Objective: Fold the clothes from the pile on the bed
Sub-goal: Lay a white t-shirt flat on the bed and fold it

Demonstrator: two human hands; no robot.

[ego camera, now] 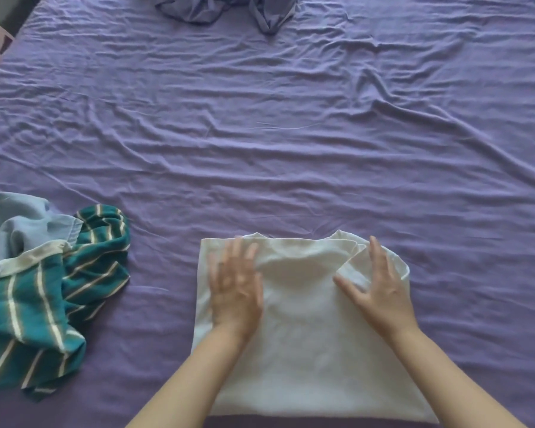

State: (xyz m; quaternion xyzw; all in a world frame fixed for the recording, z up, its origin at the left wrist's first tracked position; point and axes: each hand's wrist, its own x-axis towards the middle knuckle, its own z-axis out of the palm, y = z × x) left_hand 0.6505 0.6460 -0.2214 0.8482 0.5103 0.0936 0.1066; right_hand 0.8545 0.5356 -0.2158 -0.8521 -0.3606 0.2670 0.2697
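Near bed edge, my left hand and right hand flat, grasping nothing, smoothing folded white cotton garment; teal striped shirt, light blue garment left unfolded.

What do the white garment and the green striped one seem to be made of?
White garment: looks like soft, matte woven or knit fabric, perhaps cotton; it lies flat under both hands with soft creases and no sheen. Green striped garment: seems a thicker, slightly fuzzy knit, perhaps terry-like; it bunches in bulky folds. The fibre cannot be confirmed for either.
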